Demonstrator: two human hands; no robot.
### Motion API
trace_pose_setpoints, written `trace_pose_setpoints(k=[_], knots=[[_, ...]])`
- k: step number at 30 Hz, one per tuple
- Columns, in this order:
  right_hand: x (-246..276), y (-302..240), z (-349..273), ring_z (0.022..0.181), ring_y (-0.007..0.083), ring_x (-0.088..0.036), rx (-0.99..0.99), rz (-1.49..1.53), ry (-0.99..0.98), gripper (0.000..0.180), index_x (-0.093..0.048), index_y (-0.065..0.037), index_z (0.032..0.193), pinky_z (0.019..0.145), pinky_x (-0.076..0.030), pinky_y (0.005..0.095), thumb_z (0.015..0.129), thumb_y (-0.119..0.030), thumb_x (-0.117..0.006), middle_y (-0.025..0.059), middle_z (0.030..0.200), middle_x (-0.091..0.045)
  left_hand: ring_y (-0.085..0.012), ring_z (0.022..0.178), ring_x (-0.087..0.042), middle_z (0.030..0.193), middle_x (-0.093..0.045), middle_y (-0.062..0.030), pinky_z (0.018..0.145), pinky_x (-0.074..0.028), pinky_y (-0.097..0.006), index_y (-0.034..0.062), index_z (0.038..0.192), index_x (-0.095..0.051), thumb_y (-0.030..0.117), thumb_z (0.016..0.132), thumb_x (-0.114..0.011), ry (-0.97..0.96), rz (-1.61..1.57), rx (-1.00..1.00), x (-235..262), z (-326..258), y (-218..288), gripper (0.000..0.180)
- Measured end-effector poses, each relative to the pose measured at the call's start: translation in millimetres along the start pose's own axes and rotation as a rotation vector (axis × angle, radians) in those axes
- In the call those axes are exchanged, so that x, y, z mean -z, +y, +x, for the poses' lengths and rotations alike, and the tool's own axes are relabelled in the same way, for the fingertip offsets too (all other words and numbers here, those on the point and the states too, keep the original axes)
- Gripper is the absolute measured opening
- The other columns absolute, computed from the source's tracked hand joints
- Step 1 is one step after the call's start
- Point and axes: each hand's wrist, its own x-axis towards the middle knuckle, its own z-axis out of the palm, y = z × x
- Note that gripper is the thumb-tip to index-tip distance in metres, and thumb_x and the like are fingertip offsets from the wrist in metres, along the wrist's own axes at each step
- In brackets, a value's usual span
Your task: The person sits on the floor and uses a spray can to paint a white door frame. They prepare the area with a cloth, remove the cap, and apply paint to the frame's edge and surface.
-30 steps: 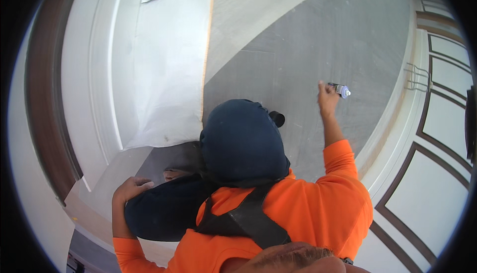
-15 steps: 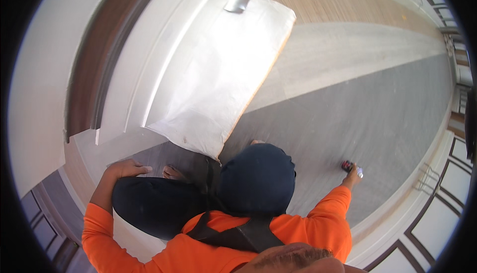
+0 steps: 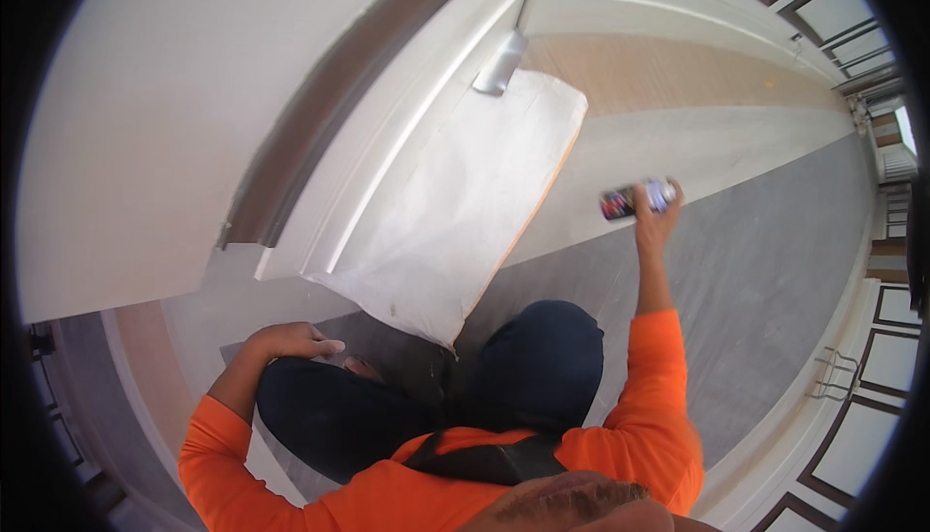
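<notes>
My right hand (image 3: 657, 222) grips a spray can (image 3: 617, 203), tilted nearly level above the floor, right of the white sheet; its dark, multicoloured body points left and its pale top lies in my fingers. By my left knee, my left hand (image 3: 295, 340) is loosely closed, with nothing visible in it. The white sheet (image 3: 436, 203) has a thin orange-brown right edge and stretches from the wall base to just before my knees. A shiny silver strip (image 3: 501, 65) sits at its far end.
A white wall base with a dark brown moulding (image 3: 339, 96) curves along the left. The floor (image 3: 756, 212) has grey, pale and tan bands. White cabinets with dark trim (image 3: 867, 435) and a metal handle (image 3: 838, 374) stand at the right. My bent knees (image 3: 542, 358) are close to the sheet.
My right hand has raised the spray can from low over the floor at the right, moving it forward and left toward the sheet. The view has shifted; my left hand stays by my knee.
</notes>
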Motion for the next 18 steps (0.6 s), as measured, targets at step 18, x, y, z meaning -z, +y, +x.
trace_pose_setpoints(k=[18], knots=[[-204.4, -107.2, 48.6, 0.121, 0.037, -0.054, 0.31, 0.113, 0.123, 0.074, -0.045, 0.003, 0.143, 0.104, -0.042, 0.0433, 0.089, -0.035, -0.077, 0.0255, 0.132, -0.052, -0.0316, 0.117, -0.063, 0.125, -0.069, -0.0194, 0.105, -0.045, -0.038, -0.0004, 0.122, -0.07, 0.064, 0.099, -0.046, 0.149, -0.269, 0.067, -6.4, -0.5, -115.2, 0.072]])
